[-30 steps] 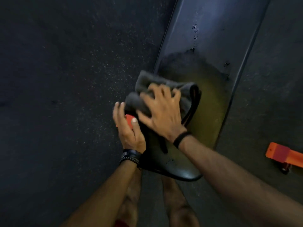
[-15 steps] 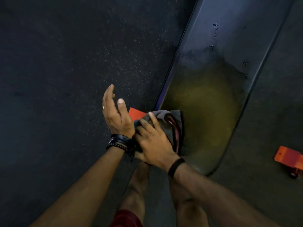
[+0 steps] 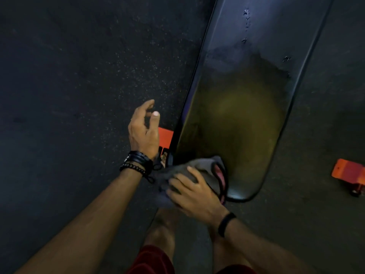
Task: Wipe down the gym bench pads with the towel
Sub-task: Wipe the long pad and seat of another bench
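The long black padded gym bench pad (image 3: 246, 107) runs from the top of the view down to its round near end. A soft grey towel with a pink inner edge (image 3: 205, 171) sits bunched at the near left corner of that pad, half on the pad and half hanging off its side.

The right hand (image 3: 194, 191) lies on top of the towel. Its fingers are spread and bent over the cloth, so it is pushing the towel down and holding it at once. I think it is placed this way so the towel rubs hard on the corner and edge, where a flat wipe would miss.

The left hand (image 3: 145, 131) is up in the air beside the pad, just left of it. It holds nothing, and its fingers are loose and a little bent. It looks as if it is kept out of the way while the other hand works.

A wide part of the pad has a dull, yellow-green shine, and farther up the pad looks dry and blue-grey. That may be the wiped part, so I judge there is more pad left to do.

An orange metal bench foot (image 3: 165, 138) peeks out under the pad's left edge, and another orange bench foot (image 3: 348, 171) sits on the dark speckled rubber floor (image 3: 79, 76) to the right.

I can read no words or brand names anywhere.
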